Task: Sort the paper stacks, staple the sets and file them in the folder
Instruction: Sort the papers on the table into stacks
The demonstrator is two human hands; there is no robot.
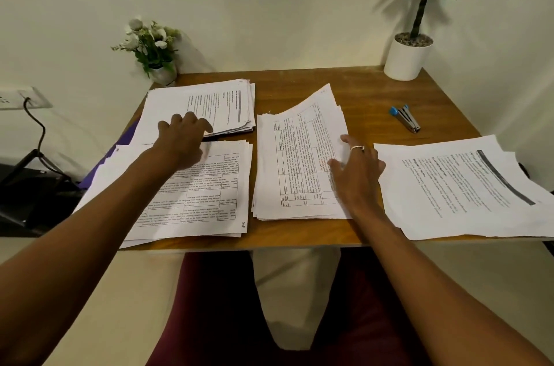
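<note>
Our right hand [356, 169] lies spread flat on the middle stack [293, 162]; our left hand [183, 138] touches the far-left stack [209, 105], grip unclear.

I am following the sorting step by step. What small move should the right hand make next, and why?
Probably the right hand should slide the top sheet back square onto the middle stack. That sheet lies skewed with its far corner raised, and the flat fingers rest on it, so no new grip seems needed.
</note>
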